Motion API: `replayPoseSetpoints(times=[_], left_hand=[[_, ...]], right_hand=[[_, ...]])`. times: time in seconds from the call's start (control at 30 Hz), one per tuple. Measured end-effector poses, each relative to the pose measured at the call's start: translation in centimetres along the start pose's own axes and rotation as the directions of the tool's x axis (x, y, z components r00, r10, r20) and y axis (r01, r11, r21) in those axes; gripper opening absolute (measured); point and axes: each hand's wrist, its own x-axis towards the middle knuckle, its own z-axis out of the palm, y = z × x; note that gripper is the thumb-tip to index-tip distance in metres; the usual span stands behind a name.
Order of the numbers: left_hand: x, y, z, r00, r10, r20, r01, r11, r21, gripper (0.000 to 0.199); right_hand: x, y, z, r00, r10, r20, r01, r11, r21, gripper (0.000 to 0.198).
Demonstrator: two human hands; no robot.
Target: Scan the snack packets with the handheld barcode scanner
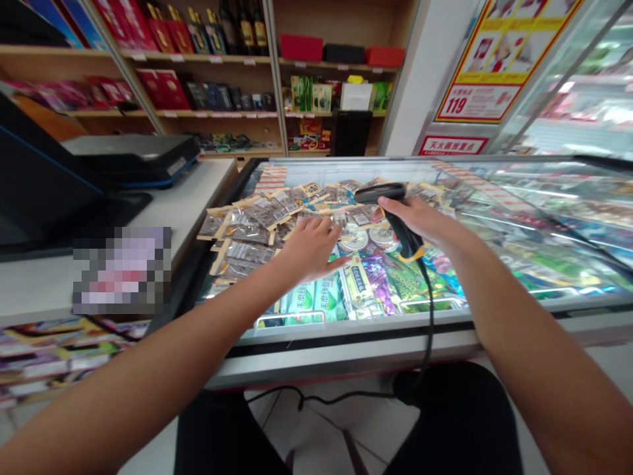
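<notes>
My right hand (413, 216) is wrapped round the handle of a black and yellow barcode scanner (380, 193), whose head points left and whose cable hangs down toward my lap. With fingers spread, my left hand (312, 247) is over the glass-topped freezer, close to a spread of flat, clear-fronted packets (244, 227) with tan edges and barcodes. Whether its fingertips touch a packet, I cannot tell. Below the hands, green ice-cream packs (316, 297), round-lidded tubs (353, 239) and a purple pack (380, 284) show inside the freezer.
On the counter (198, 198) at left stand a dark monitor (44, 178) and a black scale-like device (138, 155); a blurred-out item (123, 270) lies nearer me. Shelves (208, 59) with bottles and boxes line the back. The freezer's front rim (346, 359) runs above my knees.
</notes>
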Motion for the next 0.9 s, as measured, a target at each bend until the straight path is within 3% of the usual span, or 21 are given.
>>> replayPoseSetpoints(times=[0.1, 0.27, 0.4, 0.53, 0.6, 0.77, 0.9], left_hand=[[0.0, -0.3, -0.3, 0.998, 0.058, -0.030, -0.058, 0.998, -0.005, 0.054], [0.1, -0.6, -0.3, 0.997, 0.073, -0.013, -0.074, 0.994, -0.074, 0.049], [0.0, -0.9, -0.8, 0.996, 0.021, 0.083, -0.014, 0.997, -0.076, 0.049], [-0.4, -1.4, -1.2, 0.993, -0.058, 0.102, 0.055, 0.998, 0.025, 0.053], [-0.6, -1.7, -1.1, 0.992, -0.081, 0.098, 0.076, 0.996, 0.052, 0.054], [-0.9, -2.3, -0.4, 0.994, -0.087, 0.070, 0.083, 0.995, 0.053, 0.056], [-1.2, -2.7, 0.0, 0.993, -0.100, 0.057, 0.099, 0.995, 0.027, 0.057]], right_hand=[[0.8, 0.4, 0.6, 1.000, 0.005, -0.028, -0.006, 0.999, -0.042, 0.055], [1.1, 0.5, 1.8, 0.999, 0.035, 0.020, -0.033, 0.993, -0.115, 0.054], [1.0, 0.5, 2.3, 1.000, -0.005, 0.010, 0.006, 0.999, -0.050, 0.052], [1.9, -0.8, 2.9, 0.998, -0.064, 0.008, 0.063, 0.995, 0.075, 0.051], [3.4, -2.0, 3.5, 0.994, -0.102, 0.022, 0.101, 0.994, 0.052, 0.050], [9.5, -4.8, 6.4, 0.987, -0.157, 0.021, 0.157, 0.960, -0.232, 0.053], [13.7, -5.8, 9.0, 0.992, -0.109, 0.055, 0.118, 0.975, -0.190, 0.045]])
